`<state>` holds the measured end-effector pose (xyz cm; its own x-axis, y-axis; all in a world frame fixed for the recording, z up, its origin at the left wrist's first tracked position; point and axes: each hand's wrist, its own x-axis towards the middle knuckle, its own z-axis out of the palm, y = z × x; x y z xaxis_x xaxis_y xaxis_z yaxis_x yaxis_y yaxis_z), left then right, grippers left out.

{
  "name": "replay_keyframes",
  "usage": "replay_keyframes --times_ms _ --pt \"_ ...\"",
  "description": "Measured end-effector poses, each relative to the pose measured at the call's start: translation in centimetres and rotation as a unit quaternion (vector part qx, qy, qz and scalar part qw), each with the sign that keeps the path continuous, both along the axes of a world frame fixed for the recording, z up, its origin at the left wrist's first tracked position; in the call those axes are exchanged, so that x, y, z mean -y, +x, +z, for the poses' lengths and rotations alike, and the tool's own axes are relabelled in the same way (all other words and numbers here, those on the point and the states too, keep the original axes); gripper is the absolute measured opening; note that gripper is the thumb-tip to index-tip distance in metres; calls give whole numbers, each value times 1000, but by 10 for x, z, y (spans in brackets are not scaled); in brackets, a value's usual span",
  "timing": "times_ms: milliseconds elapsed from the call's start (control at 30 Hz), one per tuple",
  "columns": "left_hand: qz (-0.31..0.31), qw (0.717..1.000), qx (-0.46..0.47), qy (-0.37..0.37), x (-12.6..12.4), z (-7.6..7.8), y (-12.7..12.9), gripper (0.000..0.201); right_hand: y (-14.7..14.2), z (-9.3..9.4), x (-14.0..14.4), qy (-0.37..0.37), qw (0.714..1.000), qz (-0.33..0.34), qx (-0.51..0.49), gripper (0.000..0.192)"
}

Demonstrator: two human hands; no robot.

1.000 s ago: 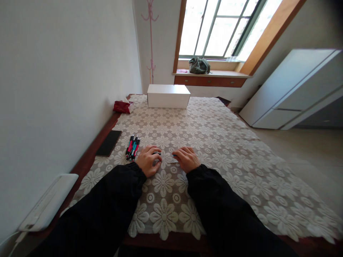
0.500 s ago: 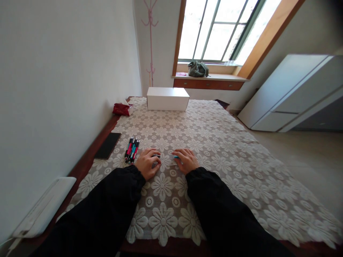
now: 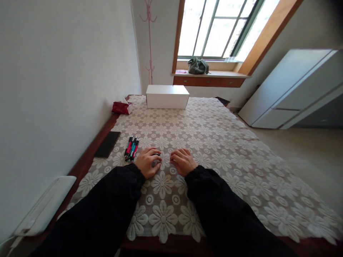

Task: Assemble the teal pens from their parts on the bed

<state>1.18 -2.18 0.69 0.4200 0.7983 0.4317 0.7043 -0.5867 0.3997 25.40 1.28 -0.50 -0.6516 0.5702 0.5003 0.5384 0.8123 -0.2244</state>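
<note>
Thin pen part (image 3: 165,161), barely visible, lies on the lace-covered table (image 3: 219,142) between your hands. Your left hand (image 3: 147,162) curls over a dark piece; your right hand (image 3: 183,161) pinches closed on its end. Loosen either grip and it could vanish into the floral holes, or roll toward the bundled red and teal pens (image 3: 132,148).

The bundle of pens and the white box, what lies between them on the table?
In the head view, only bare lace tablecloth lies between the bundle of pens and the white box.

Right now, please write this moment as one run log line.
left hand: on small pen part | right hand: on thin pen piece | pens: bundled beside left hand | tablecloth
</note>
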Motion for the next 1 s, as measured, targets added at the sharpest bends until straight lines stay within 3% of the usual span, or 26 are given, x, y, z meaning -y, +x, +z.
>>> replay_keyframes --times_ms 200,567,1000 --pt "7 1000 3 7 -1 -1 -1 7 -7 2 10 -27 999 12 23 13" --pt "3 1000 19 8 -1 1 0 9 -11 12 19 -149 983 -44 94 9" --pt "0 1000 28 5 -1 0 0 8 -12 6 18 -153 982 -53 97 15"
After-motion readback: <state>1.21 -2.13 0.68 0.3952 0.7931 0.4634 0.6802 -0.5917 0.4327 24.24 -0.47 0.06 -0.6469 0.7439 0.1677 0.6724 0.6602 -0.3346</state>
